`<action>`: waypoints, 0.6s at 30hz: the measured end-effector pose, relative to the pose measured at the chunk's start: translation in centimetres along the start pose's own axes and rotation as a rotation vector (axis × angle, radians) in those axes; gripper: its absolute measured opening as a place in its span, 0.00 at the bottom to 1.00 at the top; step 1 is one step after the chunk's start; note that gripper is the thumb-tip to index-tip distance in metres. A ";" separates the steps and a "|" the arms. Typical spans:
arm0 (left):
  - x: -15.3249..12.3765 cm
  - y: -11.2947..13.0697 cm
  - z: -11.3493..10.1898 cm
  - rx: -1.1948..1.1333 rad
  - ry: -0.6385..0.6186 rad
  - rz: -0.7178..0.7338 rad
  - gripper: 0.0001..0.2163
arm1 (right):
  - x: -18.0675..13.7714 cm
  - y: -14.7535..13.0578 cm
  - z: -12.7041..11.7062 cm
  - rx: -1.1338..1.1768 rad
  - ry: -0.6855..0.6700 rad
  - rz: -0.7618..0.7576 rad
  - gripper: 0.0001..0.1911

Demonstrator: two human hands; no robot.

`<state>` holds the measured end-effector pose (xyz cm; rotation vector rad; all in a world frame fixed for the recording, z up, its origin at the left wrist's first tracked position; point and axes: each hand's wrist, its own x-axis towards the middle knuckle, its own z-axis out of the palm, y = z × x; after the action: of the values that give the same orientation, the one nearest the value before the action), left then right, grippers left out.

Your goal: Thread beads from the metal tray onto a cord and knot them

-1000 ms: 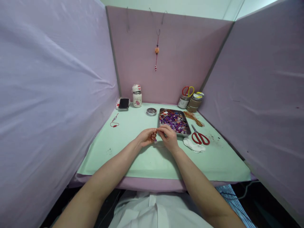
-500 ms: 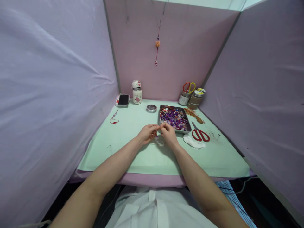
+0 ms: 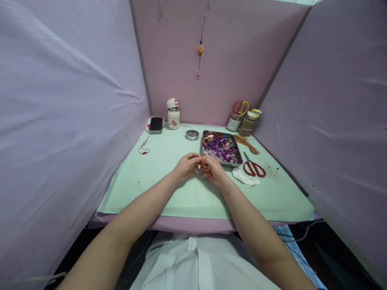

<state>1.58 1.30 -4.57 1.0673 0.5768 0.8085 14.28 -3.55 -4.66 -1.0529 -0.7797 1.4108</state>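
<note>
My left hand (image 3: 186,166) and my right hand (image 3: 213,170) meet fingertip to fingertip above the table, just in front of the bead tray. The left fingers are closed on a string of beads (image 3: 197,170); only a small pale part of it shows below them. Pinched together, my right fingertips touch the left ones, and what they grip is too small to make out. Behind the right hand is a metal tray (image 3: 229,164) full of purple, orange and clear beads (image 3: 222,148).
Red-handled scissors (image 3: 254,168) and a crumpled white cloth (image 3: 246,177) lie right of the tray. Behind are orange cords (image 3: 247,143), two jars (image 3: 234,122), a small round dish (image 3: 192,135), a bottle (image 3: 173,117) and a phone (image 3: 156,124). A red cord bracelet (image 3: 144,151) lies left.
My right hand has rolled inward, its fingers now curled closer to the left hand. Fewer of the hanging beads show below the left fingers. The view has tilted slightly downward.
</note>
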 end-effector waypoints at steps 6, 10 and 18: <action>-0.2 0.1 0.4 0.044 0.021 0.064 0.11 | -0.4 -0.2 0.1 -0.064 0.003 0.045 0.13; -0.1 -0.1 0.3 0.038 0.036 0.104 0.10 | -0.3 0.0 0.1 -0.181 0.057 0.015 0.14; 0.2 0.0 0.1 0.010 0.099 0.087 0.07 | 0.2 0.6 -0.4 -0.436 0.259 -0.363 0.10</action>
<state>1.77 1.36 -4.57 1.0716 0.6219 0.9392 14.42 -3.46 -5.39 -1.3160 -1.0506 0.7940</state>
